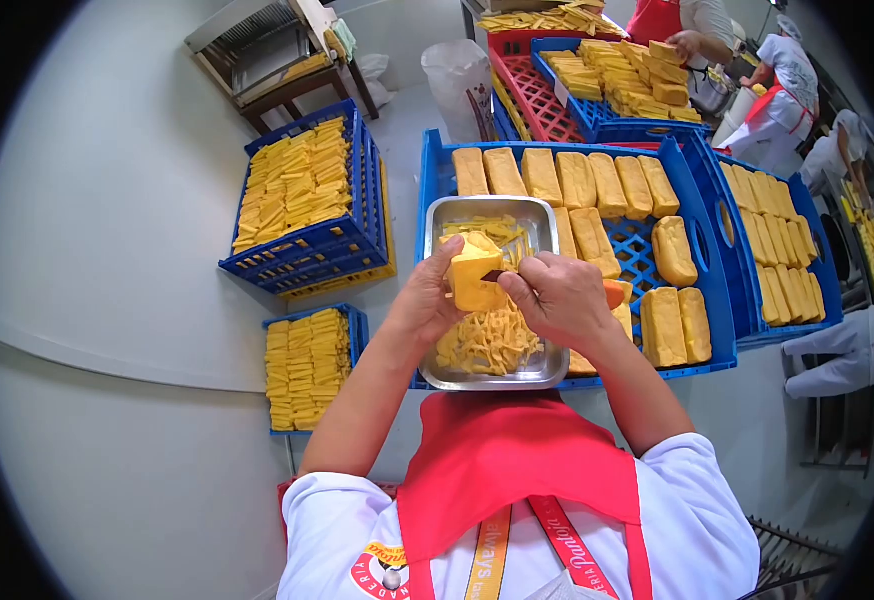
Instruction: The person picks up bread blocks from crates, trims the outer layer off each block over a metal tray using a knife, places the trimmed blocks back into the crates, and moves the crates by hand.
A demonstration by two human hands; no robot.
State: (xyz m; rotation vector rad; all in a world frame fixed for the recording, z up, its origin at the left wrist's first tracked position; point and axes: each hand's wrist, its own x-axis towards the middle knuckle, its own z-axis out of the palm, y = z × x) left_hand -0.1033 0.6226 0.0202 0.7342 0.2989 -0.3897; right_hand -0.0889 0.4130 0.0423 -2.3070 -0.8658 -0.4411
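My left hand (435, 290) is closed around a small yellow loaf of bread (476, 273), held up over a metal tray (559, 362). In my right hand (565, 298) is a knife with an orange handle (614, 293); its dark blade touches the loaf's right side, and most of the grip is hidden by my fingers. Trimmed crust strips (492, 343) lie heaped in the tray beneath the loaf. The tray rests on a blue crate (707, 270) holding rows of whole golden loaves (589, 180).
Left stand blue crates (302, 255) stacked with yellow strips, and a lower crate (307, 368) of the same. Another blue crate of loaves (777, 240) is at right. Behind are a red crate (537, 95), a translucent bin (457, 90) and co-workers, one in a red apron (657, 20).
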